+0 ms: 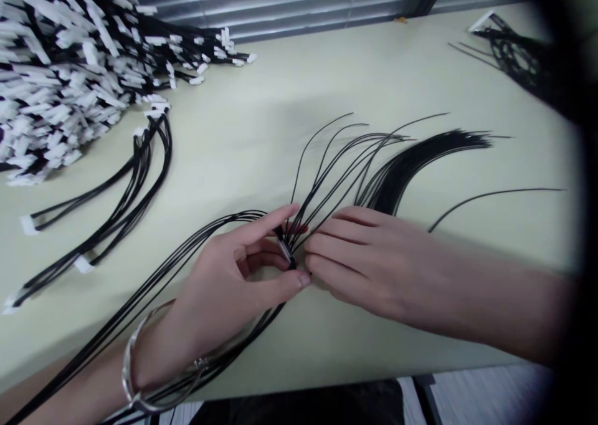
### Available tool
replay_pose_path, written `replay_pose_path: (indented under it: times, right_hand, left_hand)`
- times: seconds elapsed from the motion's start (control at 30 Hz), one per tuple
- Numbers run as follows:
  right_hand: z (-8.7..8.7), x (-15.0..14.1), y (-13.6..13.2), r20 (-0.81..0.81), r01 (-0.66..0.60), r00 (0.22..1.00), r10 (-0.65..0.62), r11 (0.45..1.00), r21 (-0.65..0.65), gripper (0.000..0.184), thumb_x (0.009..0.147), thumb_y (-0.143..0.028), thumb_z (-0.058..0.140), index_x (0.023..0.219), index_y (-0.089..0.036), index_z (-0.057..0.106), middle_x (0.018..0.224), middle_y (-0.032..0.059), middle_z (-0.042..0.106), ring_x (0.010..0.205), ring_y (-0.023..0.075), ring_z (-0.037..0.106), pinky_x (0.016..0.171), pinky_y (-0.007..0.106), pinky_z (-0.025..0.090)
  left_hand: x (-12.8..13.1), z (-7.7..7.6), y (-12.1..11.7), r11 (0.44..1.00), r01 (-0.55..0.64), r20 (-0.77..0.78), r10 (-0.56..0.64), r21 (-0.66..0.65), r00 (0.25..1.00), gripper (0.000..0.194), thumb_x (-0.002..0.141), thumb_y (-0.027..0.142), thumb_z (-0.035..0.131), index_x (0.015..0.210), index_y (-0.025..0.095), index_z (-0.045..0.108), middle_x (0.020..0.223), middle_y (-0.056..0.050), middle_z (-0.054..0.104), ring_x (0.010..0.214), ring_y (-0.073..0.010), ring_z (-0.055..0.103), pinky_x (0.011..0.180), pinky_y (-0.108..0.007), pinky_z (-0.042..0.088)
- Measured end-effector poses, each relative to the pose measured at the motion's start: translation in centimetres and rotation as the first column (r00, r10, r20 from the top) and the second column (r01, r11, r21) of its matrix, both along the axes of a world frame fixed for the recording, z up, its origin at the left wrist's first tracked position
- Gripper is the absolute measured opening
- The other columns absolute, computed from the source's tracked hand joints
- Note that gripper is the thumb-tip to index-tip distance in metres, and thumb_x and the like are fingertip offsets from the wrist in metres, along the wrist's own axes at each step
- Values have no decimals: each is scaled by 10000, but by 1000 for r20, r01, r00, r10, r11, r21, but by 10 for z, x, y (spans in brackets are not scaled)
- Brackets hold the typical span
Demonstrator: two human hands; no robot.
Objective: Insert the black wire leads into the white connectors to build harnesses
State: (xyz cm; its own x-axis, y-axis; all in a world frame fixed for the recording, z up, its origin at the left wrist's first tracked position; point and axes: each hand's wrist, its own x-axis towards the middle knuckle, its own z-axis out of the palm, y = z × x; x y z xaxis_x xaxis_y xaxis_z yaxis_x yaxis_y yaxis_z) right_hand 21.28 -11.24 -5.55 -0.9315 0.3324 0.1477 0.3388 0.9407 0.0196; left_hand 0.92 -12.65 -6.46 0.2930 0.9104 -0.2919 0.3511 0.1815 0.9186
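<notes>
Near the middle of the table, my left hand (233, 275) grips a small dark connector (286, 249) between thumb and fingers. Thin black wires (322, 182) fan out from it toward the back right, and more black wires (187, 250) run past my left wrist to the lower left. Close against the connector's right side, my right hand (364, 257) has its fingers pressed together on one of the thin wires; their tips are partly hidden. Behind my right hand lies a thick bundle of black wires (411, 160), its near end covered by the hand.
A large heap of black cables with white connectors (70, 70) fills the back left. Several finished-looking cable harnesses (140, 182) lie in front of it. One loose wire (495, 194) curves at the right. Another dark cable bunch (518, 51) rests at the back right of the table (327, 70).
</notes>
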Motion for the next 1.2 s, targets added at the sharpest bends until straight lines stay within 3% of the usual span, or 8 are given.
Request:
replay_pose_path:
  times: [0.27, 0.43, 0.53, 0.6, 0.73, 0.83, 1.0, 1.2]
  right_hand:
    - [-15, -3, 3, -101, 42, 994, -47, 998, -50, 119, 885, -171, 415, 867, -150, 530, 847, 43, 547, 776, 191, 466, 690, 353, 399]
    - [-17, 4, 10, -127, 43, 988, -92, 937, -347, 209, 905, -115, 361, 1043, -131, 517, 1028, 79, 530, 959, 176, 465, 848, 327, 392]
    - [-12, 9, 17, -149, 48, 979, -139, 868, -495, 183, 926, -151, 360, 995, -148, 529, 987, 57, 525, 896, 133, 475, 805, 274, 402]
    - [-6, 10, 18, -206, 30, 965, -160, 852, -523, 160, 926, -177, 386, 958, -154, 541, 931, 39, 530, 856, 116, 481, 772, 251, 408]
    - [5, 7, 11, -338, 13, 922, -190, 886, -464, 100, 903, -173, 455, 941, -157, 546, 903, 19, 536, 838, 90, 492, 762, 206, 409]
    - [9, 0, 0, -344, 108, 912, -224, 939, -326, 131, 897, -134, 438, 909, -132, 568, 860, 27, 538, 803, 109, 479, 749, 226, 403]
    - [11, -12, -6, -246, 221, 938, -242, 969, -111, 181, 805, -17, 433, 829, -86, 599, 775, 58, 523, 744, 165, 453, 675, 303, 393]
    - [13, -15, 3, -101, 198, 972, -210, 973, -117, 191, 746, 9, 441, 768, -121, 579, 785, 60, 527, 761, 183, 456, 705, 321, 397]
  left_hand:
    - [-1, 0, 0, 1000, 7, -6, -7, -5, 1000, 607, 684, 222, 728, 1223, 396, 509, 799, 86, 654, 707, -42, 617, 670, -65, 512]
    - [-1, 2, -1, 1000, -6, -11, 5, -26, 1000, 609, 696, 256, 723, 1239, 400, 489, 804, 80, 662, 718, -44, 622, 681, -71, 509]
    - [-1, 4, 0, 998, -23, -33, 22, -51, 999, 626, 690, 271, 728, 1257, 365, 482, 789, 64, 648, 722, -58, 621, 686, -93, 513]
    - [-1, 5, 1, 998, -30, -43, 28, -51, 999, 638, 682, 285, 732, 1266, 343, 481, 783, 55, 640, 723, -68, 622, 698, -112, 519]
    - [-2, 4, -2, 1000, 10, -52, -11, -17, 999, 628, 697, 304, 718, 1271, 357, 469, 810, 53, 655, 727, -82, 627, 702, -142, 524]
    - [0, 3, -7, 998, 51, -87, -48, 36, 995, 575, 730, 284, 689, 1248, 407, 473, 888, 64, 674, 785, -100, 642, 737, -177, 527]
    - [2, 2, -13, 988, 107, -184, -85, 113, 979, 565, 743, 297, 672, 1226, 489, 450, 875, 103, 661, 748, -95, 642, 701, -189, 528]
    - [0, 1, -10, 991, 93, -144, -79, 96, 986, 630, 720, 314, 689, 1269, 461, 418, 838, 86, 646, 724, -87, 620, 693, -176, 514]
